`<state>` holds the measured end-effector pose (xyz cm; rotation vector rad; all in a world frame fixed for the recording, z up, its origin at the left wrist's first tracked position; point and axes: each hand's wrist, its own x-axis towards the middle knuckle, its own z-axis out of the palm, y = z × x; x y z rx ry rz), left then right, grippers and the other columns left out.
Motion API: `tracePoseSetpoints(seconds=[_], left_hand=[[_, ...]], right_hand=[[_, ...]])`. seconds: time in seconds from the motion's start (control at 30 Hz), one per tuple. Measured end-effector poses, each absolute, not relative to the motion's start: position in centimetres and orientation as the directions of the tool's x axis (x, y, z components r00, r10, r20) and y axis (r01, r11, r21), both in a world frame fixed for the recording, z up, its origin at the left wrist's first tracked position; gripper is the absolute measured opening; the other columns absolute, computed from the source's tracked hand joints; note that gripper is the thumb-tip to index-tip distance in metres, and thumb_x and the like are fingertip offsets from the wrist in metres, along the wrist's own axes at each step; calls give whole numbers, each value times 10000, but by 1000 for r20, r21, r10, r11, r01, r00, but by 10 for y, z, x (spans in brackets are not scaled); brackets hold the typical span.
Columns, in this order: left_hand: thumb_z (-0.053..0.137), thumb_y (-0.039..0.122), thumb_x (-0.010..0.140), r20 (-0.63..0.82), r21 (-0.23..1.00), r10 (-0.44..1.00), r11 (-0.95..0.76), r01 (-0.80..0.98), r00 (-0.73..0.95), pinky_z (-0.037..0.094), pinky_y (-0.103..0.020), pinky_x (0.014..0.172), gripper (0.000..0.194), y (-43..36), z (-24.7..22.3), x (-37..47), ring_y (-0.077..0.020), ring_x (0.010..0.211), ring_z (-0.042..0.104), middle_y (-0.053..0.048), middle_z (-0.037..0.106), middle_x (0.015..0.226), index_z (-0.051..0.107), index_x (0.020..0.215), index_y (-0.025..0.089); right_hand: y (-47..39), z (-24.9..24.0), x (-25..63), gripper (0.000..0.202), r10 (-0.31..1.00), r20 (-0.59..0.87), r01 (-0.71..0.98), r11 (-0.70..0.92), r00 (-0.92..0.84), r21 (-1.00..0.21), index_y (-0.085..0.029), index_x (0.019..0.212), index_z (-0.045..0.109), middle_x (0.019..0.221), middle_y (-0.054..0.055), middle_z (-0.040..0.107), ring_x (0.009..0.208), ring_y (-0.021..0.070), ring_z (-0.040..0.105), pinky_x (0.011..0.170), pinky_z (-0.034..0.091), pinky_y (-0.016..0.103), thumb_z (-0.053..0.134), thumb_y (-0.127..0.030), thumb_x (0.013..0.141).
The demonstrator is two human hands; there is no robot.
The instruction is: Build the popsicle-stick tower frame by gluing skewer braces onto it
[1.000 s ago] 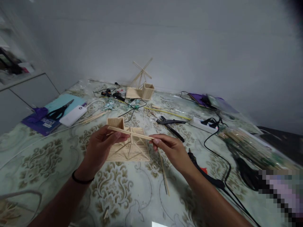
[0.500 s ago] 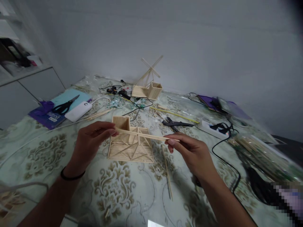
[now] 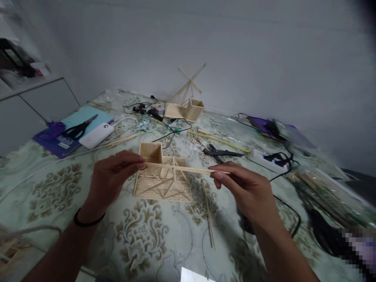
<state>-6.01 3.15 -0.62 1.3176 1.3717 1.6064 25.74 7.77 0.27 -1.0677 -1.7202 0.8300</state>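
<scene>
Between my hands a pale wooden stick piece (image 3: 190, 169) runs nearly level over a small stick-built model. My left hand (image 3: 113, 176) pinches its left end, and my right hand (image 3: 245, 184) pinches the right end. Below, the model has a slatted base (image 3: 152, 190), an open square box (image 3: 150, 152) at its back left and slanting sticks that rise to a peak. Whether the held piece touches that peak cannot be made out. A loose thin stick (image 3: 208, 215) lies on the table to the right of the model.
A finished-looking windmill model (image 3: 195, 109) stands by the wall. Pliers (image 3: 221, 152), a yellow stick (image 3: 219, 141) and a power strip (image 3: 267, 161) lie right of centre. Scissors (image 3: 79, 128), a white power bank (image 3: 96, 135) and books are at left. Bagged sticks (image 3: 326, 196) lie right.
My right hand has shifted slightly right, and my left hand slightly left. The camera view has shifted a little. Both hands still hold the stick piece.
</scene>
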Motion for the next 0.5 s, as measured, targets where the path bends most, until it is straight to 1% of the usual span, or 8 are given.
tracePoseSetpoints(seconds=[0.17, 0.27, 0.4, 0.5], left_hand=[[974, 374, 773, 277, 959, 910, -243, 146, -307, 692, -283, 790, 195, 31, -5, -57, -210, 801, 818, -50, 854, 867, 884, 839, 214], [977, 360, 773, 258, 966, 918, -240, 95, -301, 695, -265, 747, 181, 31, -4, -55, -199, 731, 821, -36, 847, 800, 888, 845, 219], [980, 326, 775, 216, 976, 926, -214, 42, -309, 690, -220, 724, 148, 31, -6, -55, -192, 718, 841, -23, 853, 771, 891, 844, 230], [977, 319, 784, 197, 979, 927, -200, 24, -319, 703, -227, 740, 137, 31, -8, -54, -203, 738, 857, -24, 865, 797, 893, 854, 236]], right_hand=[[76, 2, 257, 166, 928, 334, 276, 368, -163, -888, -294, 958, 881, 716, 11, 744, 587, 172, 684, 559, 574, 314, 855, -457, 941], [75, 1, 257, 170, 936, 336, 242, 353, -107, -904, -282, 959, 862, 695, 7, 758, 582, 193, 720, 584, 620, 338, 883, -444, 913], [72, 2, 257, 88, 928, 368, 231, 372, -61, -899, -298, 916, 863, 692, 3, 772, 592, 201, 748, 619, 645, 347, 889, -381, 908], [71, 3, 257, 33, 926, 375, 219, 376, -50, -900, -320, 903, 875, 719, 3, 789, 606, 204, 763, 634, 655, 352, 890, -349, 907]])
